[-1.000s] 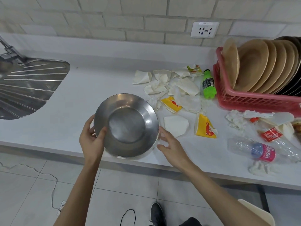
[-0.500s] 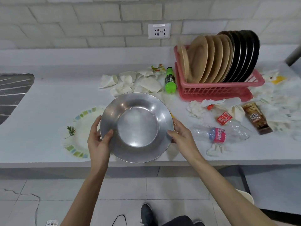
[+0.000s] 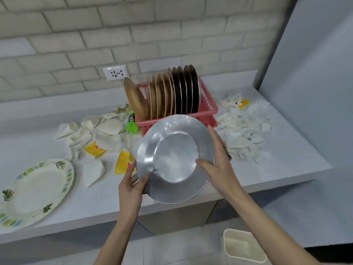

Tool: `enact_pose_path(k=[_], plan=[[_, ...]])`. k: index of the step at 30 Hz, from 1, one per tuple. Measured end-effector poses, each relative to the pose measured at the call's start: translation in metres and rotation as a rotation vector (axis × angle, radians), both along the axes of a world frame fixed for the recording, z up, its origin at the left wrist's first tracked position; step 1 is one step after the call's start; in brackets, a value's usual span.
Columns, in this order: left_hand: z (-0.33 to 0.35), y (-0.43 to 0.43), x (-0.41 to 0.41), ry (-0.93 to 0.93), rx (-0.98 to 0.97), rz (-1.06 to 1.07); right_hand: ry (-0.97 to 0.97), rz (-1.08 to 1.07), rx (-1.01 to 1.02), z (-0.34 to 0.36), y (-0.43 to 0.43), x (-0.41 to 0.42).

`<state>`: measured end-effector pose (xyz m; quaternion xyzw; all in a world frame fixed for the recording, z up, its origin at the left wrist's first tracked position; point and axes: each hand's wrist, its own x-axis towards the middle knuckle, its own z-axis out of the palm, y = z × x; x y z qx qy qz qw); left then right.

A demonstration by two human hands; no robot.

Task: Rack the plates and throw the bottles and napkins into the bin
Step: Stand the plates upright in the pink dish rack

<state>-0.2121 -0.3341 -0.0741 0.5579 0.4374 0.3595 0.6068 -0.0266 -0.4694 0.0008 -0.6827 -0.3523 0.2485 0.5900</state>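
Two hands hold one steel plate (image 3: 175, 159) in the head view, and we see both forearms reaching up from the bottom edge towards the desk (image 3: 38, 134). The left hand (image 3: 131, 185) grips the plate's lower left rim, with the thumb on the face and the fingers curled behind. The right hand (image 3: 215, 165) grips the right rim, thumb laid across the inner face and fingers behind the edge. The plate is tilted with its hollow face towards us. It is lifted over the front edge of the desk, just in front of the pink rack (image 3: 208, 106).

In the rack we see tan plates (image 3: 162, 96) and black plates (image 3: 188, 90) standing on edge in a row. A green bottle (image 3: 132, 124) lies just beside the rack's left end. Crumpled napkins (image 3: 103, 129) spread to its left, with yellow wrappers (image 3: 122, 162) among them. A second heap of napkins (image 3: 246, 131) lies to the right of the rack. A patterned plate (image 3: 36, 190) lies flat near the desk's left front edge, well apart from the rack. On the floor at lower right stands a cream bin (image 3: 243, 245).
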Motion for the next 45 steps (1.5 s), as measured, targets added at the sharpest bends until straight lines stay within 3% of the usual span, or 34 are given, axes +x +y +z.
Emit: enact_pose_path(k=[12, 20, 24, 28, 35, 45], plan=[[0.026, -0.027, 0.126, 0.334, 0.204, -0.424, -0.327, -0.158, 0.002, 0.066, -0.047, 0.113], [0.031, 0.007, 0.186, 0.435, 0.548, -0.485, -0.563, -0.314, -0.155, 0.093, -0.022, 0.177], [0.035, 0.036, 0.214, 0.604, 0.897, -0.609, -0.697, -0.316, -0.200, 0.101, 0.011, 0.205], [0.035, 0.074, 0.231, 0.732, 1.043, -0.654, -0.715, -0.304, -0.225, 0.101, 0.050, 0.223], [0.006, 0.106, 0.235, 0.730, 1.156, -0.695, -0.750, -0.287, -0.253, 0.087, 0.122, 0.249], [-0.013, 0.122, 0.228, 0.619, 1.055, -0.694, -0.805, -0.238, -0.317, 0.053, 0.192, 0.268]])
